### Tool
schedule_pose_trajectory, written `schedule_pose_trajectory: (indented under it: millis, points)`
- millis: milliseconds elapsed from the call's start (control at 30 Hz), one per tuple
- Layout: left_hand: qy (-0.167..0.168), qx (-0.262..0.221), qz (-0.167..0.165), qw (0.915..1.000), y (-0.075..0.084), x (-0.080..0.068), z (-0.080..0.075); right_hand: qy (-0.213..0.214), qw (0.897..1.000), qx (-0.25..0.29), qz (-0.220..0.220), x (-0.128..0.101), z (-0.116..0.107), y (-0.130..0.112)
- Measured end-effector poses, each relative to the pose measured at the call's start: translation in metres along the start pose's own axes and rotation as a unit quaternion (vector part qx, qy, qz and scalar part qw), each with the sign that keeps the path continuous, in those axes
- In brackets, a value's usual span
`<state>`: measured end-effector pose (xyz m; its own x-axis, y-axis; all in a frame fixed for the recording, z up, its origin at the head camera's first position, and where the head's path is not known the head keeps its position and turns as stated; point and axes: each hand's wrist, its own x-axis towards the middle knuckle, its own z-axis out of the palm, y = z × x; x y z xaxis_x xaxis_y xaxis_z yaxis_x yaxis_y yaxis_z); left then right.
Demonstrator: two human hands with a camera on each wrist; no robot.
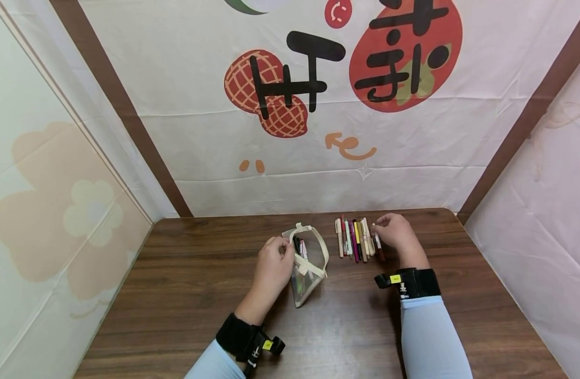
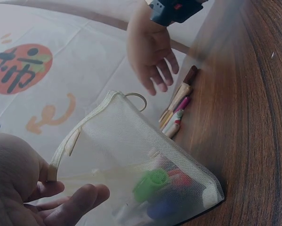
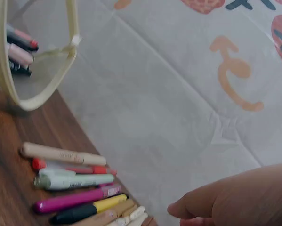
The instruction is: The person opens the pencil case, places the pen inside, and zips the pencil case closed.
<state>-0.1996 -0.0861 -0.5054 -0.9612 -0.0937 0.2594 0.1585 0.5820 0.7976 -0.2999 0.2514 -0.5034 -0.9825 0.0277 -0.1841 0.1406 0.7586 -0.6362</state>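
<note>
A mesh pencil pouch (image 1: 300, 289) with a cream zip edge stands open on the table, pens showing inside. My left hand (image 1: 273, 268) pinches its left rim, and the left wrist view shows thumb and fingers at the zip band (image 2: 57, 157). Through the mesh a green item (image 2: 151, 184) appears. Right of the pouch lies a row of several pens, among them a magenta pen (image 3: 68, 198) and a yellow-and-black pen (image 3: 89, 209). At the row's right end, beside a dark brown pen (image 2: 191, 75), hovers my right hand (image 1: 400, 234), fingers loosely extended and holding nothing.
The brown wooden table (image 1: 190, 295) ends at a white printed cloth (image 1: 200, 131) behind the pens. Pale side panels (image 1: 546, 221) stand at left and right. Each wrist wears a black camera strap (image 1: 415, 284).
</note>
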Motion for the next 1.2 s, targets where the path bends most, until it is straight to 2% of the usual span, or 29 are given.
schedule_pose_trajectory:
  millis: [133, 300, 767, 1200]
  points:
    - [-0.001, -0.001, 0.001, 1.0, -0.001, 0.0, 0.0, 0.003, 0.999, -0.036, 0.013, 0.002, 0.004, 0.006]
    - [-0.001, -0.001, 0.0, 1.0, -0.001, 0.0, 0.0, -0.001, 0.999, -0.052, 0.016, 0.006, 0.009, 0.012]
    - [-0.001, -0.001, -0.006, 1.0, 0.002, 0.0, 0.001, -0.011, 0.999, -0.052, 0.007, 0.015, 0.016, 0.014]
    - [0.0, 0.001, -0.003, 1.0, 0.0, 0.0, 0.001, -0.018, 0.999, -0.021, 0.018, 0.014, 0.017, 0.012]
